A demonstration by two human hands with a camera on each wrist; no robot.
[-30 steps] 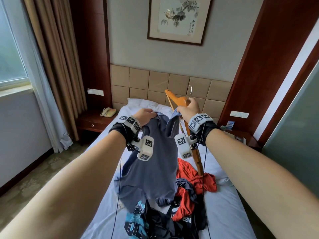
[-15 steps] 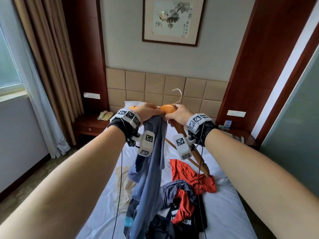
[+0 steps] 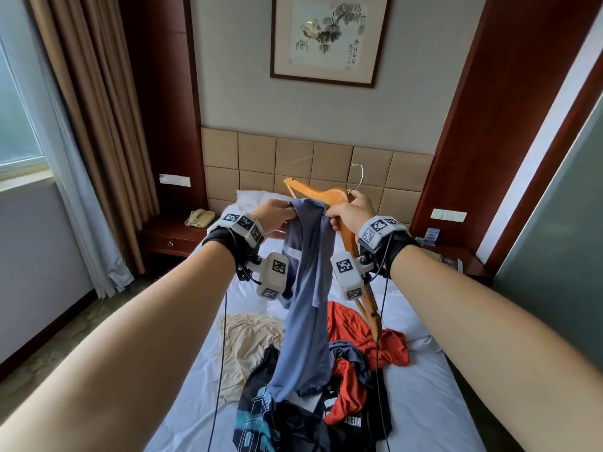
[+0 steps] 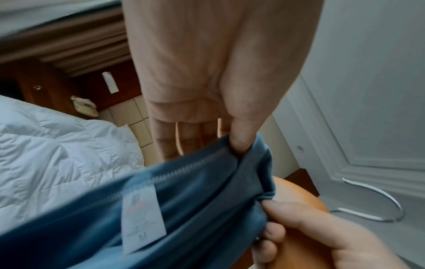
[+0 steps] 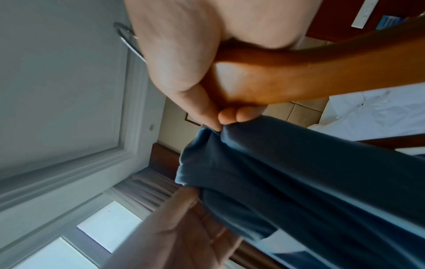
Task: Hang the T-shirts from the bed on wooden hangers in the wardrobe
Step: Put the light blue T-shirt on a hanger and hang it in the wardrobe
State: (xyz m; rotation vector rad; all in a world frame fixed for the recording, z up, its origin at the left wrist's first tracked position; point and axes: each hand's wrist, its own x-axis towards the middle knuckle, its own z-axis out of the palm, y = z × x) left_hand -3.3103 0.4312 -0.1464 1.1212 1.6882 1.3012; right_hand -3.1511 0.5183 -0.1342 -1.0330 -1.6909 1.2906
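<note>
A blue T-shirt (image 3: 310,288) hangs bunched in a narrow drape between my hands, above the bed (image 3: 424,402). My left hand (image 3: 284,210) pinches its collar edge, thumb (image 4: 241,143) pressed on the fabric (image 4: 184,200) over straight fingers. My right hand (image 3: 336,216) grips the wooden hanger (image 3: 326,194) near its metal hook (image 3: 359,177) and also pinches the shirt (image 5: 299,172) with thumb and fingertips (image 5: 230,114). One hanger arm points up and left past the shirt; the other (image 3: 370,308) slants down under my right wrist. The wardrobe is out of view.
More T-shirts lie heaped on the bed: red (image 3: 365,334), black with a teal print (image 3: 261,412), cream (image 3: 248,334). A nightstand with a telephone (image 3: 199,218) stands left of the padded headboard (image 3: 326,158), curtains (image 3: 98,125) further left, another nightstand (image 3: 456,259) right.
The shirt, spread wide between my hands a second ago, now hangs bunched and narrow. My hands have come closer together, and the hanger has turned, one arm now jutting up and left.
</note>
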